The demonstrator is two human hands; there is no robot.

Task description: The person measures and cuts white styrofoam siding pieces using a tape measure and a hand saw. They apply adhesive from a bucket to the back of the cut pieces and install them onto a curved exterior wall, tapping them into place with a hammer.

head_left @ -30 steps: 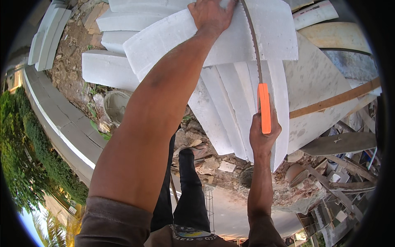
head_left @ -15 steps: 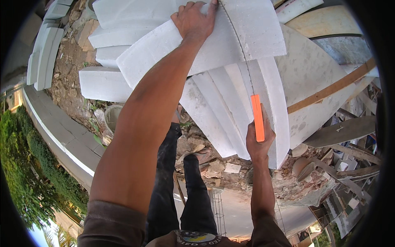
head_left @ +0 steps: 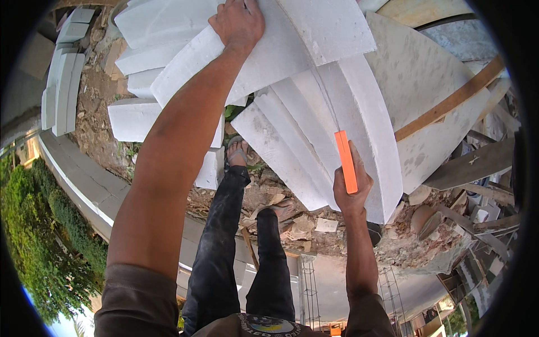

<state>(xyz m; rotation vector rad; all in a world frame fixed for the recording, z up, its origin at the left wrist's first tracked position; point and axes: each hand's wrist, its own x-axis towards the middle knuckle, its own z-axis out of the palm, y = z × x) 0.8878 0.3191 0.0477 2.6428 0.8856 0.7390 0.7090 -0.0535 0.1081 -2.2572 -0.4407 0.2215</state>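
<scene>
A large white lightweight block lies across a stack of similar pieces. My left hand grips its far left edge, with the thumb on the upper face and the fingertips partly hidden. In my right hand is a handsaw with an orange handle, the fingers wrapped round it. I see the blade almost edge-on, as a thin line running away from me into a long cut across the block. Beneath it, several curved white pieces fan out toward me.
More white blocks lie at the left. To the right are a big grey slab, a wooden strip and a heap of scrap boards. Broken rubble surrounds my feet. A low wall and shrubs run along the left.
The saw has come back toward me, so more blade shows between the block and the handle. My left hand keeps its hold on the block. The whole view has shifted slightly.
</scene>
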